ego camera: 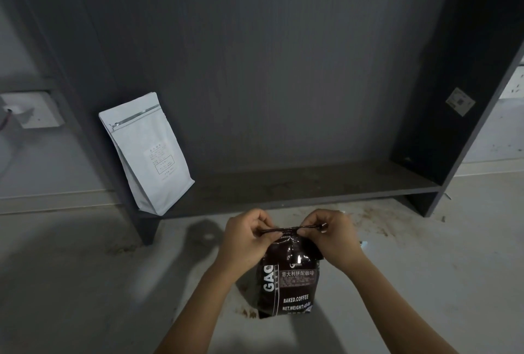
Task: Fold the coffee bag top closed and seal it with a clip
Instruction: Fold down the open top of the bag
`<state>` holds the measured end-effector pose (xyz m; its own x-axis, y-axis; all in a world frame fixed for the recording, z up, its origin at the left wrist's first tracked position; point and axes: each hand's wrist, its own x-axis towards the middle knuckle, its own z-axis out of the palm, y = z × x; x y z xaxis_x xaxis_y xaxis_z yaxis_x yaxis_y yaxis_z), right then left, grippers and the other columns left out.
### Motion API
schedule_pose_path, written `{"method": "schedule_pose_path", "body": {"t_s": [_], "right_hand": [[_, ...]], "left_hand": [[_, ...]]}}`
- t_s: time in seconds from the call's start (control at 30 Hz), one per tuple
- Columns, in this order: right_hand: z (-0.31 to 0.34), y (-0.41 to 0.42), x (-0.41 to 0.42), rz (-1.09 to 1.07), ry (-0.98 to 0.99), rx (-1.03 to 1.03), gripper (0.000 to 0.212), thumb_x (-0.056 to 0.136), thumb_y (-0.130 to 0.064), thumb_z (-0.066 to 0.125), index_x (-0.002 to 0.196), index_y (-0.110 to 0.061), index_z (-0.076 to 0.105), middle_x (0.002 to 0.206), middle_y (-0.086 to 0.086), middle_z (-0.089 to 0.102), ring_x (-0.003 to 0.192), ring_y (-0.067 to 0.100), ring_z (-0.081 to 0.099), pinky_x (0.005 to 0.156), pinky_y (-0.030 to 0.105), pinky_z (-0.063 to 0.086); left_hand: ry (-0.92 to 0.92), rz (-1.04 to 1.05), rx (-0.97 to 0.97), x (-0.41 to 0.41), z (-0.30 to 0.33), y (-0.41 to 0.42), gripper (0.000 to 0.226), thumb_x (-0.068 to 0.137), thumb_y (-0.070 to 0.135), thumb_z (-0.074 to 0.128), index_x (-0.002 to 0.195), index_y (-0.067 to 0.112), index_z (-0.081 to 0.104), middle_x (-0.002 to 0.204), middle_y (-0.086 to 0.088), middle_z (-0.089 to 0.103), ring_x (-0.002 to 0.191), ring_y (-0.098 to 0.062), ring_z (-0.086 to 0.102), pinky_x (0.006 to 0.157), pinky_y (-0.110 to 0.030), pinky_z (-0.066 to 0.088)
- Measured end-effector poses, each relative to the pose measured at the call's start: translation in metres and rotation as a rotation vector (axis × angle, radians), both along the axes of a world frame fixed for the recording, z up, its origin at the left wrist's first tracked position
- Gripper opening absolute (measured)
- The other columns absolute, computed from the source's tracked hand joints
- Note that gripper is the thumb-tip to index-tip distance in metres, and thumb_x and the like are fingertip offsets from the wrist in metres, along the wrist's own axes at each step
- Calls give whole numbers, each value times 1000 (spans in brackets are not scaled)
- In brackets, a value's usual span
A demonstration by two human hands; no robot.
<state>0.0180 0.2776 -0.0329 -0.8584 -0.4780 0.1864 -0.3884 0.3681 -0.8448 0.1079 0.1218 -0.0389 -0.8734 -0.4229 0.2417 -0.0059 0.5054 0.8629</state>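
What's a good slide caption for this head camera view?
Both hands, left and right, pinch a black clip across the dark coffee bag top; a white bag stands on the shelf.

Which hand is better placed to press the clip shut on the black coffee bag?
Probably the right hand: its fingers pinch the clip at its knobbed end. The left hand grips the other end at the black coffee bag top, steadying it.

Dim, soft; edges apparently warped.
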Motion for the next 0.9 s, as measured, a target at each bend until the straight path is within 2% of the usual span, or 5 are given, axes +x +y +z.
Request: {"method": "schedule_pose_path", "body": {"t_s": [0.2, 0.4, 0.57, 0.7, 0.9], "right_hand": [[18, -2, 12, 138, 120, 117, 10, 70, -15, 75, 72, -24, 72, 68, -19, 64, 71, -9, 59, 65, 2, 41], [17, -13, 18, 127, 247, 196, 11, 72, -11, 69, 64, -18, 69, 63, -13, 58, 74, 7, 52, 65, 17, 37], [5, -16, 25, 70, 403, 167, 18, 68, 1, 65, 61, -15, 64, 59, -15, 56, 77, 16, 50, 70, 31, 37], [5, -14, 29, 58, 569, 252, 13, 67, -10, 66, 66, -22, 67, 67, -8, 70, 76, 20, 53, 68, 31, 33], [4, -14, 35, 12, 675, 278, 11, 62, -14, 63, 61, -25, 66, 56, -9, 68, 65, 20, 54, 61, 34, 41]], "left_hand": [[24, 10, 11, 8, -1, 3, 26, 64, 7, 77, 60, 24, 58, 55, 11, 66, 56, -7, 63, 55, -14, 45], [87, 35, 23, 18, -2, 11, 15, 67, 10, 77, 73, 21, 69, 75, 9, 72, 72, -1, 67, 66, -11, 49], [144, 174, -177, 19, -5, 18, 11, 66, 15, 77, 62, 19, 67, 63, 18, 64, 73, -4, 63, 64, -6, 41], [131, 178, -208, 19, -5, 17, 10, 65, 19, 77, 61, 18, 67, 55, 25, 58, 66, -2, 62, 60, -7, 40], [146, 211, -275, 23, -5, 22, 9, 64, 23, 76, 61, 19, 68, 64, 9, 73, 57, 4, 55, 70, -10, 36]]}}
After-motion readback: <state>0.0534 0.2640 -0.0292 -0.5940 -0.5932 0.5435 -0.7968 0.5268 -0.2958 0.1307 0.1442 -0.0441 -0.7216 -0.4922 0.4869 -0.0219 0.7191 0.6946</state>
